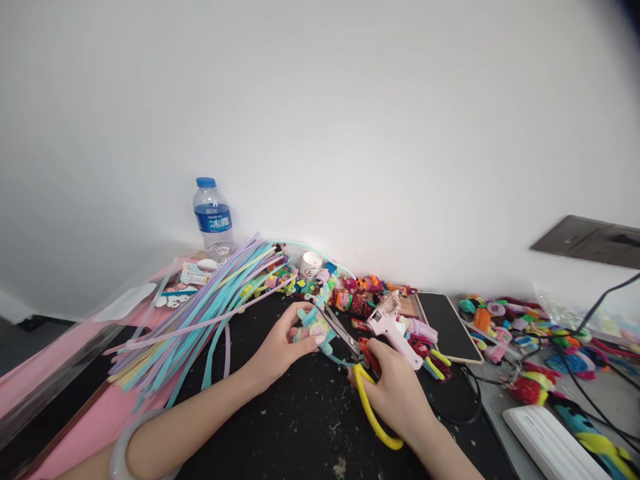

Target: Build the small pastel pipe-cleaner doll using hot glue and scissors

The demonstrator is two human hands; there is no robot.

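My left hand (280,343) is closed around a small fuzzy figure (320,328) in pastel blue, yellow and pink, made of pipe cleaners. In my right hand (395,387) are scissors (373,407) with yellow and orange handles. Their metal blades are parted and point up and left at the figure's right side, close to a light blue strand. Whether the blades touch it I cannot tell. A white glue gun (395,333) lies just beyond my right hand.
A pipe cleaner bundle (200,333) lies left, near a water bottle (214,220). Behind the hands are a paper cup (311,264) and colourful figures (353,300). A tablet (450,327), cables, more figures (533,387) and a white device (553,443) are right.
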